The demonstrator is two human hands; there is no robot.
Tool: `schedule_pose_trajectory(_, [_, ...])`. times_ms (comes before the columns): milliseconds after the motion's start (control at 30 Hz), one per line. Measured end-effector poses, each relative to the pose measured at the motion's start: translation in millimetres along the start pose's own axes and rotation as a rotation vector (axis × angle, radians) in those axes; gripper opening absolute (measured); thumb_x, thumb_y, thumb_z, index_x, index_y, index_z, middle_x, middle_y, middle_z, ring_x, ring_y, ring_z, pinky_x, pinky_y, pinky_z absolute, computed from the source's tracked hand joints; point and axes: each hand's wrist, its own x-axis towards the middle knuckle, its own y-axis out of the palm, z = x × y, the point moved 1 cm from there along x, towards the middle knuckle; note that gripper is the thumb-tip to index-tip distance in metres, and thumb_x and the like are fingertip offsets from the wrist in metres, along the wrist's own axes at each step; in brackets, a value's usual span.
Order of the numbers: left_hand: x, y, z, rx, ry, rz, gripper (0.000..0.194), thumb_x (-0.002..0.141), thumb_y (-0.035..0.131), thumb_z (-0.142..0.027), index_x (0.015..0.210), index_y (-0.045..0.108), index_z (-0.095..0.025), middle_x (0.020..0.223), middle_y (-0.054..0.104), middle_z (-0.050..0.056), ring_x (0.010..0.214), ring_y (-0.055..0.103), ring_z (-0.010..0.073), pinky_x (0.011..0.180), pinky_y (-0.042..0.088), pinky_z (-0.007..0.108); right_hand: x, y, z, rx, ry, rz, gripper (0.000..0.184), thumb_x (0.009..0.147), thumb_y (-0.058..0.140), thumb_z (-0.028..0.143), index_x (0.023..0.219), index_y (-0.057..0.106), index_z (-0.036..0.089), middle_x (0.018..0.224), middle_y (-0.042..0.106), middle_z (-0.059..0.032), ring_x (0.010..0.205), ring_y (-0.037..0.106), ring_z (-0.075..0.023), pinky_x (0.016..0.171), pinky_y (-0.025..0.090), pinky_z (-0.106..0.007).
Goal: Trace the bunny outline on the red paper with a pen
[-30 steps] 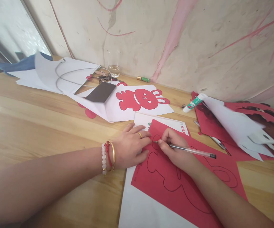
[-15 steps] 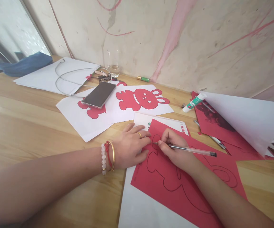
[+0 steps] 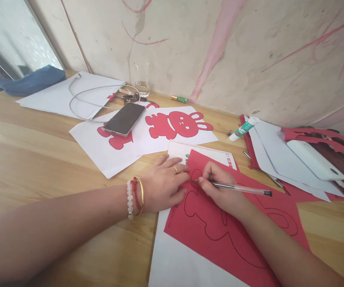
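Observation:
My right hand [image 3: 219, 187] grips a clear-barrelled pen [image 3: 243, 189], its tip on a drawn outline near the upper left of a red paper sheet [image 3: 190, 229]. Black curves of a figure run across this sheet, partly hidden under my right hand and forearm. My left hand [image 3: 166, 183] lies flat with fingers spread, its fingertips at the red sheet's left edge. Beneath the red sheet is a white pad or booklet [image 3: 172, 263]. Just beyond, a red rabbit cutout [image 3: 184, 125] rests on white paper, and a phone [image 3: 124, 118] partly covers another red cutout [image 3: 120, 141].
A glue stick [image 3: 243, 129] leans by white sheets [image 3: 273, 147] at the right, where a white power bank [image 3: 315, 159] lies. Against the wall stand a glass [image 3: 142, 85] and a green tube [image 3: 179, 99]. A white cable [image 3: 70, 97] loops over papers [image 3: 55, 99] beside blue cloth [image 3: 34, 79].
At the right, the raised white sheet has dropped flat over the red papers, uncovering the power bank and red scraps. Both hands and the pen look unmoved.

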Motion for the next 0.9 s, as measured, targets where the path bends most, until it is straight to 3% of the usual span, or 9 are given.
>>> schedule_pose_trajectory(300, [0.2, -0.7, 0.2, -0.001, -0.002, 0.007, 0.023, 0.089, 0.05, -0.028, 0.105, 0.064, -0.018, 0.119, 0.063, 0.007, 0.123, 0.047, 0.0306, 0.106, 0.029, 0.052, 2.3, 3.6, -3.7, 0.076, 0.022, -0.137, 0.023, 0.085, 0.053, 0.026, 0.07, 0.035, 0.024, 0.056, 0.035, 0.0078, 0.048, 0.032, -0.0103, 0.044, 0.028, -0.023])
schedule_pose_trajectory(900, [0.5, -1.3, -0.3, 0.001, 0.002, -0.011, 0.022, 0.088, 0.051, -0.027, 0.102, 0.065, -0.017, 0.117, 0.064, 0.007, 0.121, 0.048, 0.0295, 0.103, 0.031, 0.05, 1.8, 3.1, -2.8, -0.012, 0.032, -0.084, 0.022, 0.087, 0.052, 0.027, 0.071, 0.037, 0.023, 0.057, 0.037, 0.0072, 0.051, 0.035, -0.0104, 0.046, 0.028, -0.022])
